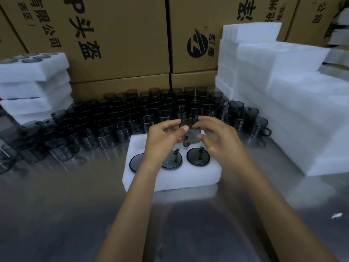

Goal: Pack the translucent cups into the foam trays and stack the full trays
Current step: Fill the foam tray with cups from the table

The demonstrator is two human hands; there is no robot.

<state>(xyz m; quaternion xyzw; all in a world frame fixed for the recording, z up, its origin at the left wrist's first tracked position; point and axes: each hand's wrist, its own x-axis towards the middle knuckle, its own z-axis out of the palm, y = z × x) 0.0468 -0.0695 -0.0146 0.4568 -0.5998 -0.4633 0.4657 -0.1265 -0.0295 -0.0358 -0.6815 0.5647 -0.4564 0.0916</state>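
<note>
Head view. Both forearms reach forward from the near edge, converging over the far row of a white foam tray (171, 178) that lies on the steel bench (75, 205). The left hand (162, 137) and the right hand (217, 137) hold one smoky translucent cup (189, 132) between them, just above the tray's far middle pocket. Each grip is a fingertip pinch: the left thumb and forefinger meet the cup's rim from the left, the right thumb and fingers curl round it from the right (the remaining fingers are loosely bent). The cup's handle points toward the near side and hangs down between the hands.

The tray's near row holds three seated cups, seen as dark round rims: left (136, 163), partly covered by the left wrist; middle (172, 162); right (198, 156).

Beyond the tray, a dense field of loose cups (132, 118) stands on the bench from left to right. Far left, a stack of filled trays (35, 86); at right, tall stacks of foam (273, 91) (whether they hold cups cannot be told). Cardboard boxes (120, 40) with printed characters form the far wall.
</note>
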